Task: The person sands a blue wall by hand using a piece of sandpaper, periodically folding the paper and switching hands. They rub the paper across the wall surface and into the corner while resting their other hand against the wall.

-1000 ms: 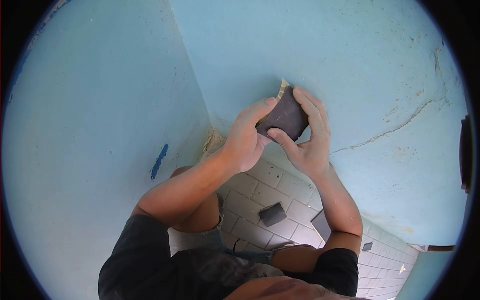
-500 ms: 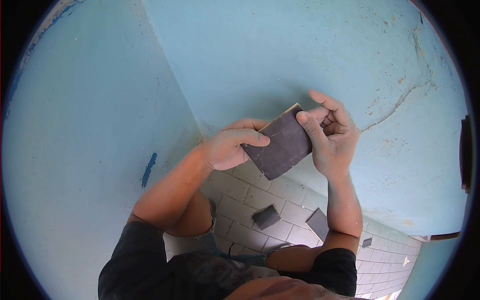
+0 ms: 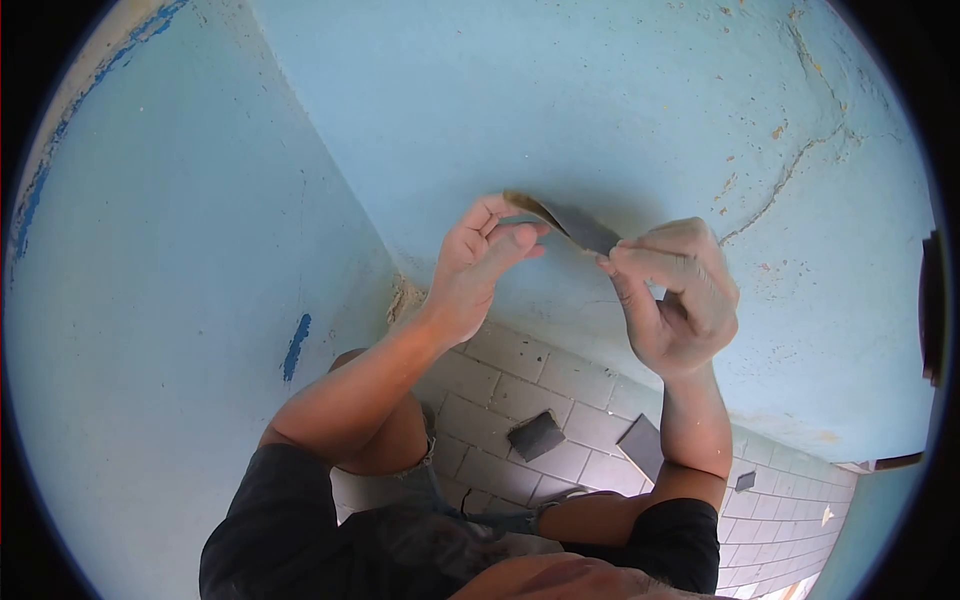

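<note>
- The sheet [image 3: 583, 228] is up between the two hands, in front of the wall [image 3: 440, 110]; its shadow falls on the blue paint behind it.
- Its long axis, as seen here, slopes from the upper left down to the lower right, so one end points at each hand. It is bent along its length, with a dark face and a paler, yellowish edge.
- The right hand [image 3: 693, 300] is closed on the lower right end, pinching it between thumb and fingertips, the other fingers curled in.
- The left hand [image 3: 467, 268] is at the upper left end, loosely open, fingers part curled and thumb held out below the sheet. The fingertips are right by that end; whether they touch it cannot be told.
- Of the two, the right hand is the nearer, as it is already on the sheet; the left is just beside the free end, palm turned inward towards it.
- Below the hands, a dark pad [image 3: 537, 436] lies on the tiled floor [image 3: 470, 412]. A flat panel [image 3: 645, 449] is near it, partly hidden by the right forearm, and a small grey piece [image 3: 745, 481] lies further right.
- On the wall, a crack [image 3: 778, 190] runs up and away to the right of the right hand; a dark blue patch [image 3: 296, 347] is off beyond the left forearm.
</note>
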`<state>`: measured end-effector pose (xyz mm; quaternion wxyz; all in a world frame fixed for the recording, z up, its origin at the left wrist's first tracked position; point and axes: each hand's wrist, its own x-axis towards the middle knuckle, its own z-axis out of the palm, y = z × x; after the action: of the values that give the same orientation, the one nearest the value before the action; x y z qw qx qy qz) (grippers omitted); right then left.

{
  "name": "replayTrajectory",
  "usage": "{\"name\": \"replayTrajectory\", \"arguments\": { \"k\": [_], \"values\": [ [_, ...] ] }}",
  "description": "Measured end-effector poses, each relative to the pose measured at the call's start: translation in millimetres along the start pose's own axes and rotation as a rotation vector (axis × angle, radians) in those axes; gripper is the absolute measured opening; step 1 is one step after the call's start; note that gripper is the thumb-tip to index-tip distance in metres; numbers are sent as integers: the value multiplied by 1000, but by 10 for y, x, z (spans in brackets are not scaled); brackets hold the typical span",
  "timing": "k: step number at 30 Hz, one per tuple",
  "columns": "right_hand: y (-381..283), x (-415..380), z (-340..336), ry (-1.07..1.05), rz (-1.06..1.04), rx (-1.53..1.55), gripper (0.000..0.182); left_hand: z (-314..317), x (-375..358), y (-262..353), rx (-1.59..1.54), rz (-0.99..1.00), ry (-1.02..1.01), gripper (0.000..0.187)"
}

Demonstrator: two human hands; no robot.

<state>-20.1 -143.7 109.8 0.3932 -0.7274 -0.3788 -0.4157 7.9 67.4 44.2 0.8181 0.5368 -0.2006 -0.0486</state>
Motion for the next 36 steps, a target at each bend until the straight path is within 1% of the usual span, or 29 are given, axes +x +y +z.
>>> {"name": "replayTrajectory", "arguments": {
  "k": [1, 2, 3, 4, 6, 7, 8, 9, 10, 11, 12, 13, 15, 16, 18, 19, 21, 22, 24, 25, 26, 28, 30, 31, 32, 33, 34, 35, 36],
  "values": [
    [-6, 4, -13, 24, -210, -148, 29, 59, -35, -10, 3, -2, -2, 53],
    [-30, -2, -5, 27, -210, -147, 29, 136, -70, -16, -10, 149, 16, 65],
    [-76, -16, 20, -6, -306, -189, 29, 192, -81, -23, -21, 299, 34, 77],
    [-114, -19, 54, -38, -402, -233, 29, 195, -68, -58, -18, 298, 33, 77],
    [-145, -10, 138, -20, -392, -211, 28, 179, -48, -125, 786, 1069, 385, 100],
    [-155, -10, 182, -6, -384, -188, 26, 195, -55, -130, 789, 1069, 389, 100],
    [-151, -40, 236, -8, -387, -182, 26, 217, -66, -123, 988, 1181, 478, 105],
    [-143, -87, 301, 25, -271, -77, 25, 233, -74, -111, 1190, 1289, 569, 110],
    [-156, -106, 344, 55, -155, 27, 24, 230, -76, -111, 1194, 1289, 576, 110],
    [-201, -113, 355, 50, -159, 33, 24, 215, -75, -127, 1239, 1275, 460, 104],
    [-272, -109, 358, 9, 20, 119, 22, 193, -78, -149, 1282, 1255, 343, 98],
    [-319, -109, 368, -34, 202, 204, 21, 149, -80, -193, 1289, 1249, 352, 98],
    [-270, -139, 464, -39, 241, 270, 22, 59, -53, -259, 1157, 1149, 230, 91],
    [-243, -137, 500, -35, 278, 326, 23, 41, -30, -269, 1160, 1149, 235, 91],
    [-226, -90, 490, -3, 250, 301, 27, 40, 2, -243, 767, 934, 207, 81],
    [-223, -67, 473, 32, 224, 273, 31, 38, -10, -197, 768, 934, 213, 81],
    [-226, 5, 402, -28, 240, 229, 36, 32, -45, -56, 130, 423, 166, 77],
    [-227, 22, 377, -81, 259, 179, 41, 28, -51, 1, 129, 424, 165, 77],
    [-226, 11, 362, -161, 285, 170, 43, 19, -61, 82, -466, 147, 100, 74],
    [-232, -1, 356, -244, 313, 165, 45, 22, -80, 106, -467, 142, 98, 74],
    [-235, -21, 369, -242, 318, 163, 45, 24, -102, 127, -514, 111, 87, 71],
    [-224, -80, 428, -393, 183, -20, 46, 71, -142, 151, -560, 80, 78, 69],
    [-190, -132, 470, -414, 181, -39, 41, 138, -166, 166, -276, -11, 304, 63],
    [-181, -143, 481, -435, 178, -59, 37, 137, -161, 180, -276, -9, 301, 63],
    [-177, -143, 474, -434, 176, -61, 37, 128, -154, 195, -282, 83, 231, 60],
    [-167, -143, 455, -404, 333, -1, 30, 128, -145, 220, -289, 176, 161, 58],
    [-157, -143, 439, -371, 489, 58, 24, 137, -135, 253, -291, 180, 160, 58],
    [-139, -148, 436, -372, 486, 56, 24, 153, -121, 295, -283, 147, 206, 59],
    [-111, -156, 440, -298, 628, 300, 20, 162, -108, 322, -276, 114, 251, 60]
  ]
}}
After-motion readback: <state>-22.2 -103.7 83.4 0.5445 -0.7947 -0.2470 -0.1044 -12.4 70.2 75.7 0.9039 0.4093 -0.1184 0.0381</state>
